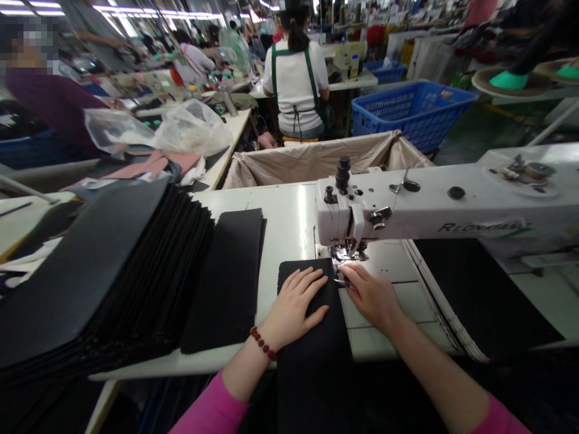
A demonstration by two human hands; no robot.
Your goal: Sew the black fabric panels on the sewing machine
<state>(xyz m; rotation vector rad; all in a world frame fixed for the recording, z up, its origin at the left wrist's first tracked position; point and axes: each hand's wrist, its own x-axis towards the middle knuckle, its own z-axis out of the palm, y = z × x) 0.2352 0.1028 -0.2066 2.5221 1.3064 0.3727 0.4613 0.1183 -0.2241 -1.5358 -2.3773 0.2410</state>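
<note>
A long black panel (312, 361) lies on the pale sewing table, its far end beside the needle area of a white sewing machine (425, 199). My left hand (301, 304) rests flat on this panel with its fingers spread. Just right of the panel's edge, below the presser foot (350, 252), my right hand (371, 295) is closed around a small pointed metal tool (342, 282), perhaps snips; most of it is hidden in the fingers.
Black panels are piled in a tall stack (113, 259) and a smaller stack (226, 271) at left. More dark pieces (479, 289) lie behind the machine arm. Beyond the table are a cloth-lined bin (312, 163), a blue basket (411, 111) and a seated person (296, 78).
</note>
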